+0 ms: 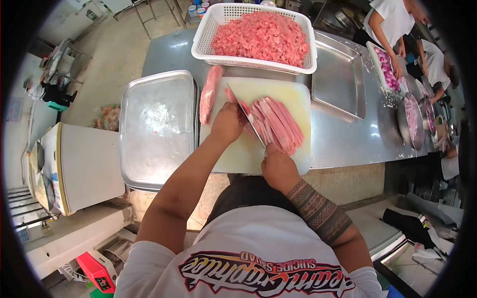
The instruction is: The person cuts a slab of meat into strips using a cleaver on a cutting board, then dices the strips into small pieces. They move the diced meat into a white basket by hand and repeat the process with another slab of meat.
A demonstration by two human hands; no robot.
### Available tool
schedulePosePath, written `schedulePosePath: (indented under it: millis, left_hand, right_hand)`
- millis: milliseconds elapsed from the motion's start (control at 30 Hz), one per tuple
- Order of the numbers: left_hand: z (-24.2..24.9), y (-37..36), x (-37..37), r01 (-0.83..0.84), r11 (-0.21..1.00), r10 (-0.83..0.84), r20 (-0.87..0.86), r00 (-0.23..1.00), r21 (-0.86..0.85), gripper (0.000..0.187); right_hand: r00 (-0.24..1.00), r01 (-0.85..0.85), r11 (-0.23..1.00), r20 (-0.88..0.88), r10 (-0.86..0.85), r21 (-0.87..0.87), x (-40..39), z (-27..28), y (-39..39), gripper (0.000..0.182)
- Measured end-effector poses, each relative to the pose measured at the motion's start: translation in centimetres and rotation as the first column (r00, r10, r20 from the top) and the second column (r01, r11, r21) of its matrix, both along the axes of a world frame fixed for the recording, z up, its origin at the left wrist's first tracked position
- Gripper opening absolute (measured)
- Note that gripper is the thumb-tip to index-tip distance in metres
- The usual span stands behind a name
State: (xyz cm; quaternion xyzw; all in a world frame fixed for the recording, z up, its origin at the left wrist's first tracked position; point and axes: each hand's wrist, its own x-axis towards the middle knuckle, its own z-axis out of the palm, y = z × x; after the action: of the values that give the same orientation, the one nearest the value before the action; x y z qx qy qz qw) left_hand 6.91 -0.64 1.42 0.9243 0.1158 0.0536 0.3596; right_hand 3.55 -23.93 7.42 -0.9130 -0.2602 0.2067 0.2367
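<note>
White printed T-shirt [258, 263] fills the foreground. Left of the board, a steel tray [158, 129] with wet residue. Left hand [227, 122] presses down on the meat strips [274, 124], fingers curled over them, apparently to steady the pile against the blade. An uncut slab [210, 93] waits at the cutting board's [238, 149] left edge. Right hand [278, 166] is clenched round the knife [247, 113] handle, blade angled across the strips. Behind: basket of diced meat [258, 37]. Far right, another person [392, 25] handles red onions [387, 69].

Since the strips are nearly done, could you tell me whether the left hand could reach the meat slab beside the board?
Probably yes: the slab lies just beyond the left hand, with nothing between.
</note>
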Motion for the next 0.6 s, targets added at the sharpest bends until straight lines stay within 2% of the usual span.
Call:
schedulePosePath:
  millis: [133,400,533,600]
  left_hand:
    - [-0.4,0.2,0.2,-0.002,0.999,0.002,0.016,1.0,0.035,0.025]
    - [-1.0,0.7,0.5,0.056,0.998,-0.057,0.048,0.997,0.011,0.021]
    - [-1.6,1.7,0.2,-0.037,0.999,0.037,0.012,0.999,0.002,0.022]
    - [-2.1,2.1,-1.0,-0.13,0.99,0.132,-0.031,0.991,0.056,0.024]
  right_hand:
    - [0.998,-0.042,0.997,-0.048,0.04,-0.062,1.1,0.0,0.8,0.02]
    - [0.998,-0.055,0.996,-0.032,0.057,0.068,5.9,-1.4,4.7,0.031]
    - [0.999,-0.036,0.989,-0.005,0.037,0.143,6.3,-2.0,2.6,0.03]
    - [0.999,-0.007,0.998,-0.049,0.01,0.066,5.3,-1.3,0.5,0.03]
